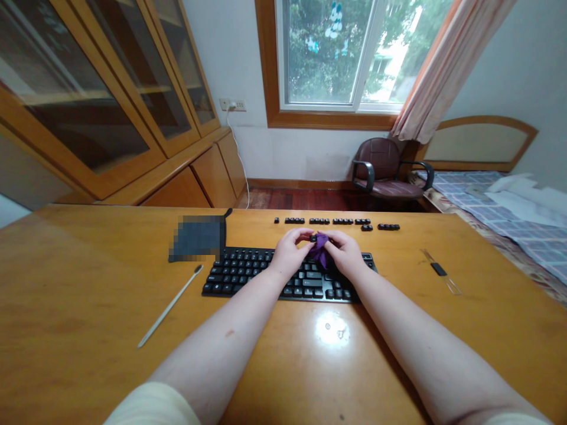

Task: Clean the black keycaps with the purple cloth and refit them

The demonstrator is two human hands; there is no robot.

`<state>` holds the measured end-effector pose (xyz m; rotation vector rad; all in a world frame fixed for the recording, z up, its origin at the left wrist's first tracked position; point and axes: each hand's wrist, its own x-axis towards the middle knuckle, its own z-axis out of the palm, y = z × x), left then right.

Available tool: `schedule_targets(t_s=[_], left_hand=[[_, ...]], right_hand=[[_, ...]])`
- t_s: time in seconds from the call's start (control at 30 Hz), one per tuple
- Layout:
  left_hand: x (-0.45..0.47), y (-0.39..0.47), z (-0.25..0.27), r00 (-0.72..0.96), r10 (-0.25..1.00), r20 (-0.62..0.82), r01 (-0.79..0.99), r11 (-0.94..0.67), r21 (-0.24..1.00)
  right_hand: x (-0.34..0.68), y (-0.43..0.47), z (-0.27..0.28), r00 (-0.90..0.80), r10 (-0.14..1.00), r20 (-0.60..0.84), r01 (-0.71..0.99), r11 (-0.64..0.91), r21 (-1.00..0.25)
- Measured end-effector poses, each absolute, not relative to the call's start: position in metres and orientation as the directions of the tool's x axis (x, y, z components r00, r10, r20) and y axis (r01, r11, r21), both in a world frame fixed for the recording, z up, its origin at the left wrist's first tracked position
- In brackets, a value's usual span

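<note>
Clamped on black keycap [313, 238] with left grip [289, 254]; clamped on purple cloth [322, 254] with right grip [349, 254], bunched close beside keycap. Held above keyboard [312, 275], near its far edge. Likely wiping: pinch by opposite sides only, wrap cloth over one finger, turn between strokes, mind drops among keys. From grips, on desk [283, 366]: loose keycaps [319, 221] at 12 o'clock, wire tool [438, 269] 3, dark-tipped stick [170, 306] 8, dark pouch [197, 237] 9.
</note>
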<state>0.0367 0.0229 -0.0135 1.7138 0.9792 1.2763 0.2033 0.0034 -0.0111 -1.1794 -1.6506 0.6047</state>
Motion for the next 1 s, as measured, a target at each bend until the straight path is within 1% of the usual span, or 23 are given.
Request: schedule_targets(t_s=[0.1, 0.17, 0.23, 0.33, 0.5, 0.57, 0.77, 1.0], left_hand=[[0.036, 0.022, -0.013, 0.204, 0.872, 0.446, 0.224, -0.485, 0.845], [0.036, 0.021, -0.013, 0.205, 0.865, 0.458, 0.245, -0.499, 0.831], [0.036, 0.020, -0.013, 0.209, 0.864, 0.459, 0.255, -0.501, 0.827], [0.036, 0.019, -0.013, 0.238, 0.851, 0.468, 0.281, -0.522, 0.806], [0.034, 0.015, -0.010, 0.301, 0.833, 0.464, 0.348, -0.549, 0.760], [0.034, 0.013, -0.008, 0.328, 0.829, 0.453, 0.382, -0.555, 0.739], [0.033, 0.009, -0.005, 0.378, 0.803, 0.461, 0.438, -0.594, 0.675], [0.033, 0.008, -0.003, 0.409, 0.778, 0.478, 0.452, -0.627, 0.635]], right_hand=[[0.205, 0.002, -0.010, -0.154, 0.885, 0.440, 0.368, 0.465, -0.805], [0.206, 0.002, -0.009, -0.181, 0.880, 0.439, 0.319, 0.475, -0.820], [0.206, 0.002, -0.009, -0.166, 0.888, 0.428, 0.294, 0.459, -0.838], [0.204, 0.002, -0.009, -0.117, 0.914, 0.389, 0.325, 0.405, -0.855], [0.200, 0.003, -0.014, -0.032, 0.962, 0.273, 0.321, 0.268, -0.908], [0.200, 0.003, -0.015, -0.027, 0.971, 0.236, 0.312, 0.233, -0.921], [0.201, 0.003, -0.011, -0.090, 0.968, 0.236, 0.352, 0.253, -0.901], [0.201, 0.003, -0.012, -0.086, 0.973, 0.215, 0.371, 0.231, -0.899]])
